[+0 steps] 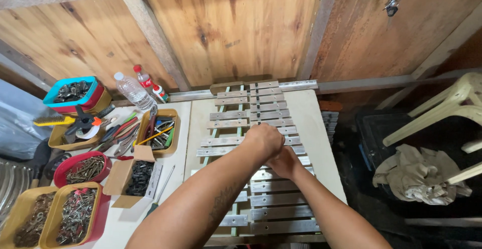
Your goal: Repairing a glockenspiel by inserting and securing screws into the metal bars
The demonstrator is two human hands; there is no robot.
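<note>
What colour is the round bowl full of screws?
Red; the bowl of screws shows best in the head view.

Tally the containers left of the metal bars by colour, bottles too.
Yellow trays: 4
Red bowls: 2
Blue tub: 1
Cardboard box: 1
Plastic bottles: 2
Total: 10

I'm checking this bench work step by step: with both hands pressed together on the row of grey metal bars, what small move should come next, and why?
Probably lift the left hand slightly off the right hand. The two are stacked over the middle of the grey metal bars on their pale green rails, hiding whatever sits beneath, so its seating cannot be judged. Whether either hand grips a tool is not visible.
</note>
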